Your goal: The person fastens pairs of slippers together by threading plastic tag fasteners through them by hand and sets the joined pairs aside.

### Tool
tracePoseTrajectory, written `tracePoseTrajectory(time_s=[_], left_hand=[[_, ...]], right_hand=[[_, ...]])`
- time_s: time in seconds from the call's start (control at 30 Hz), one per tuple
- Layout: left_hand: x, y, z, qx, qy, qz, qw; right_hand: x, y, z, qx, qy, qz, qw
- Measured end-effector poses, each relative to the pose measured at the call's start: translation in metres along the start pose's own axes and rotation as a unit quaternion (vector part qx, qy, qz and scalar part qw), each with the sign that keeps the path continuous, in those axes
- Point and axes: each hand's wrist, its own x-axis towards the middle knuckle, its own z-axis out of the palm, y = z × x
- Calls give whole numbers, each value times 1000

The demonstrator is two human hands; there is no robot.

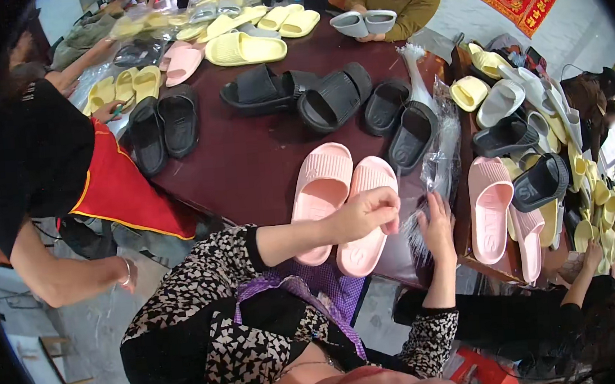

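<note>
A pair of pink slide slippers lies side by side in front of me: the left slipper (319, 180) and the right slipper (359, 253). My left hand (367, 215) is above the right slipper, fingers curled together; whatever they may hold cannot be made out. My right hand (437, 231) is open, its fingers stretched out by a bundle of thin white plastic strands (417, 239) and a clear plastic bag (443, 156) at the table's right edge. Just beyond sits a pair of black slides, one slide (413, 137) partly beside the other slide (386, 106).
More black slides (335, 97) and yellow slides (246, 49) cover the far part of the dark red table (248, 175). A co-worker in a red apron (130, 188) stands left. Another person (404, 0) holds grey slippers opposite. Mixed slippers (491, 206) are piled at right.
</note>
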Motion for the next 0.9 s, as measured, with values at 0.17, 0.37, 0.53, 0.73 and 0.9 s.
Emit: tracePoseTrajectory(time_s=[0.17,0.37,0.53,0.73,0.9], left_hand=[[-14,25,-30,-26,114,-9,993],[-43,50,-88,-82,257,63,961],[-66,55,-136,-91,313,121,938],[-69,49,-127,-93,373,100,918],[-67,47,-120,-72,376,39,923]], right_hand=[[9,24,16,-24,21,4,999],[21,27,25,-27,25,0,999],[22,30,30,-31,22,-11,999],[15,36,28,-22,28,-22,999],[-4,9,-12,-14,-4,-21,1000]])
